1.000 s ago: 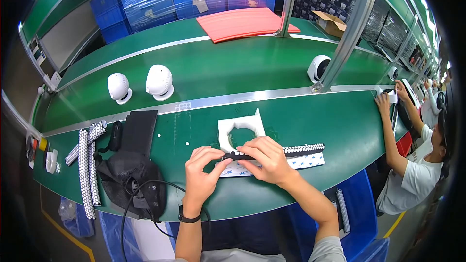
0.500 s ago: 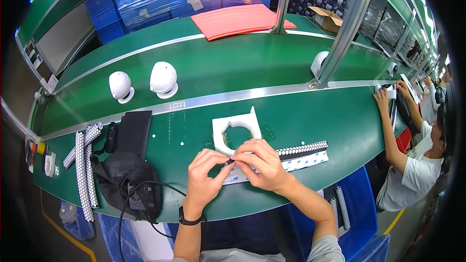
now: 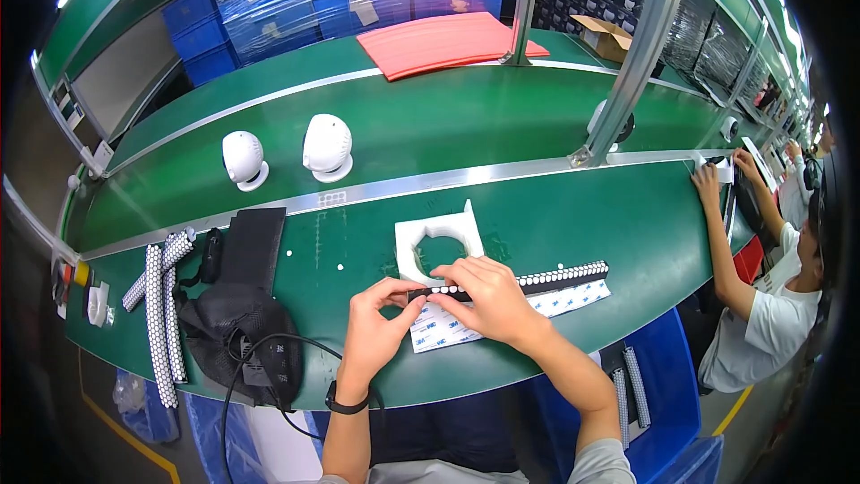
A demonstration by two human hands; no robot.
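Note:
A black strip carrying a row of white round dots (image 3: pixel 560 277) runs across the near part of the green table. My left hand (image 3: pixel 383 315) pinches its left end between thumb and fingers. My right hand (image 3: pixel 488 298) grips the strip a little further right, fingertips close to the left hand. Partly beneath the strip and my right hand lies a white sheet with blue print (image 3: pixel 439 330). Just beyond my hands stands a white foam block (image 3: pixel 410 235) with a large round cutout; my right fingers overlap its near edge.
Dotted rolls (image 3: pixel 161 323), a black mesh bag (image 3: pixel 237 332) with a cable and a dark flat board (image 3: pixel 253 246) lie left. White rounded devices (image 3: pixel 327 145) stand on the green belt behind a metal rail. A co-worker (image 3: pixel 761 305) is at right, near a blue bin (image 3: pixel 663 367).
My left hand has shifted slightly, and the strip's dotted left end now shows between my hands. More of the printed sheet is visible. The white devices on the belt have moved right.

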